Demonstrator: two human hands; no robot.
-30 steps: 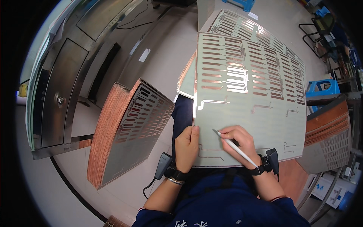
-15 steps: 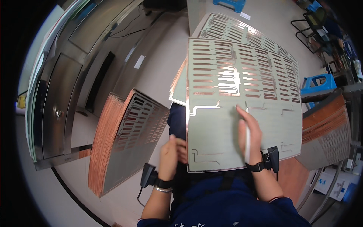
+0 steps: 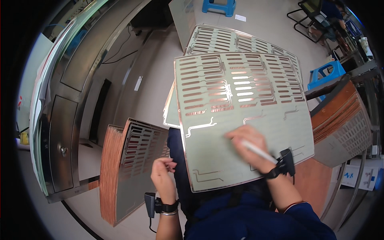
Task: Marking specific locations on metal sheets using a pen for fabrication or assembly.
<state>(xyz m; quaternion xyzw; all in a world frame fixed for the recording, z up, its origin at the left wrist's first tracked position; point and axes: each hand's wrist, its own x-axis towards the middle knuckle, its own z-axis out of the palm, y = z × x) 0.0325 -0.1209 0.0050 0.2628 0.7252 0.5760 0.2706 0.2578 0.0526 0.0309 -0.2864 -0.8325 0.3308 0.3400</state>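
Observation:
A large pale grey-green circuit board panel [image 3: 216, 156] with copper traces lies across my lap. Over its lower middle, my right hand [image 3: 249, 143] is closed around a white pen-shaped tool [image 3: 259, 152], slightly blurred by motion. Whether fingertips or tool touch the panel I cannot tell. Left of the panel's edge, my left hand [image 3: 163, 174] hovers beside my thigh, fingers loosely bent and apart with nothing in them. Under the far end of the top panel, more patterned panels [image 3: 224, 38] stick out at an angle.
A thick stack of copper-edged panels [image 3: 114, 176] leans upright at my left. Another stack [image 3: 340, 124] stands on a rack to the right. Blue stools [image 3: 326, 76] and a metal cabinet [image 3: 64, 140] flank the area. A person [image 3: 332, 12] sits at the far right.
My right hand has tilted and moved left over the panel with the white tool. My left hand has drawn away from the panel's edge. The whole view has shifted.

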